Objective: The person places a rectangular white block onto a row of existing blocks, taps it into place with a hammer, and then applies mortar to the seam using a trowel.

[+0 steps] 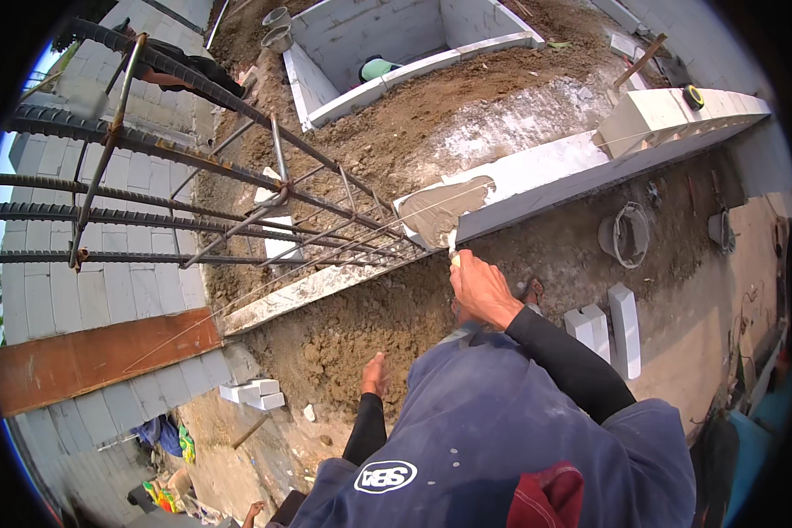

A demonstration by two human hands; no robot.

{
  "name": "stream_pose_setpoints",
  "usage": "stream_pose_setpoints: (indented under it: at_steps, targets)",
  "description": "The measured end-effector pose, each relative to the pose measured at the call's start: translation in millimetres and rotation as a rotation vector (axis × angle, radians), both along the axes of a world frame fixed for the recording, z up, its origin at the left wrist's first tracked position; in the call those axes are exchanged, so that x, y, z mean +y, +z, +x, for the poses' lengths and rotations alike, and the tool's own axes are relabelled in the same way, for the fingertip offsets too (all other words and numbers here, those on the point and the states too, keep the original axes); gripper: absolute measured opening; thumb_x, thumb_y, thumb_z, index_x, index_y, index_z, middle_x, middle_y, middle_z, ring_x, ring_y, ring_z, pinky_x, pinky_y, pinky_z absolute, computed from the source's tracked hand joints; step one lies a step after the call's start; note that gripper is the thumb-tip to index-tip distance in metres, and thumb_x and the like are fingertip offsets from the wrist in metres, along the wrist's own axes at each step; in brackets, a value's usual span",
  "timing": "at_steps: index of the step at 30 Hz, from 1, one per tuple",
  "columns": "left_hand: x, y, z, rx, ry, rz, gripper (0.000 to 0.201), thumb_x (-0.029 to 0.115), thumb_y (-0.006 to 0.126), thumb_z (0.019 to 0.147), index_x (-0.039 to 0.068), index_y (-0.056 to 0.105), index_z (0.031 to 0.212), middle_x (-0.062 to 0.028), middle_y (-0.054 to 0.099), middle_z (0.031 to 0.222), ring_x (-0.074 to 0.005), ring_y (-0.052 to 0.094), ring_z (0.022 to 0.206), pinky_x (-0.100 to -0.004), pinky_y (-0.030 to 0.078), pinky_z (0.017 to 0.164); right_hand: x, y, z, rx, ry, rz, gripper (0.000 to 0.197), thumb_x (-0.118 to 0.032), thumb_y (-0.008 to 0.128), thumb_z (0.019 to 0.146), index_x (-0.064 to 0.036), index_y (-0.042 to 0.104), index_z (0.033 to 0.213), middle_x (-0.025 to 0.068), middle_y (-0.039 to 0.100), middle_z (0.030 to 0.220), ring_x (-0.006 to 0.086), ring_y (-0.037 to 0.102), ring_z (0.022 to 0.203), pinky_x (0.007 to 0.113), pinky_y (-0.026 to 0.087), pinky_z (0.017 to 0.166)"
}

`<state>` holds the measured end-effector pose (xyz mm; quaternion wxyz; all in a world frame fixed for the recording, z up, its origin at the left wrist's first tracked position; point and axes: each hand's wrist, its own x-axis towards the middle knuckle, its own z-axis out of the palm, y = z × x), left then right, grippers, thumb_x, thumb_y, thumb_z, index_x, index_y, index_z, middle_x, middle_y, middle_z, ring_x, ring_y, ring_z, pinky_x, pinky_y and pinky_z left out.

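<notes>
My right hand (484, 286) is closed around the handle of a trowel (453, 244), at the near edge of a low white block wall (550, 167). Its blade is mostly out of sight at the wet grey mortar (444, 209) spread over the wall's top. A thin string line stretches along the wall above the mortar. Lower down, my left hand (376, 376) hangs free over the soil, fingers loosely apart, holding nothing. To the left of the mortar, a cage of ribbed steel bars (229, 167) meets the wall's end.
White blocks (651, 119) stand along the wall's right part, a tape measure (693, 98) on top. Buckets (625, 236) and loose blocks (625, 330) sit on the ground at right. Beyond the wall, a person in green (378, 68) is inside a block-lined pit (422, 70).
</notes>
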<state>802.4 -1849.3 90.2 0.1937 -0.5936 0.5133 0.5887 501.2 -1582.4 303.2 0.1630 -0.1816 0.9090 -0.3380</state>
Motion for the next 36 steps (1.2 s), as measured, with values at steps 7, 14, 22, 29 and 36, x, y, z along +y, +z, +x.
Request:
stream_pose_setpoints:
  at_steps: [7,14,22,29,36]
  targets:
    - [-19,-5,-24,0.09,0.055,0.051,0.074,0.056,0.062,0.095,0.013,0.039,0.151,-0.0097,0.051,0.146,-0.0375,0.049,0.133,-0.0565,0.039,0.107,-28,-36,-15,0.054,0.046,0.144,0.02,-0.01,0.056,0.09,0.0072,0.053,0.098,0.0318,0.066,0.08,0.0453,0.07,0.075,0.053,0.056,0.066]
    - [-21,-8,-13,-0.009,-0.006,0.016,0.062,0.058,0.058,0.096,0.008,0.054,0.132,-0.007,0.057,0.123,-0.0324,0.057,0.117,-0.0529,0.047,0.096,48,-15,-49,0.091,-0.177,0.238,0.025,-0.019,0.054,0.098,0.0053,0.054,0.101,0.0297,0.068,0.084,0.0445,0.07,0.078,0.054,0.056,0.069]
    - [-30,-1,-13,-0.059,-0.068,-0.002,0.071,0.06,0.059,0.095,0.009,0.048,0.144,-0.0093,0.058,0.135,-0.0333,0.055,0.126,-0.0542,0.045,0.101,51,-51,-14,-0.008,-0.204,-0.211,0.028,-0.026,0.05,0.102,0.0008,0.049,0.111,0.0304,0.066,0.086,0.0516,0.063,0.079,0.058,0.049,0.071]
    - [-37,25,-30,0.029,-0.05,-0.067,0.07,0.057,0.059,0.097,0.008,0.047,0.145,-0.0097,0.054,0.144,-0.0325,0.056,0.125,-0.0478,0.044,0.102,-1,-105,9,-0.082,-0.031,-0.298,0.028,-0.026,0.047,0.103,-0.0027,0.043,0.118,0.0297,0.065,0.092,0.0522,0.061,0.083,0.059,0.048,0.072]
    - [-46,5,22,-0.044,-0.013,-0.004,0.073,0.058,0.056,0.097,0.009,0.044,0.148,-0.0102,0.05,0.148,-0.0333,0.052,0.132,-0.0512,0.042,0.104,57,-69,34,-0.125,-0.006,-0.119,0.029,-0.026,0.05,0.101,0.0004,0.048,0.112,0.0287,0.067,0.092,0.05,0.065,0.08,0.058,0.05,0.07]
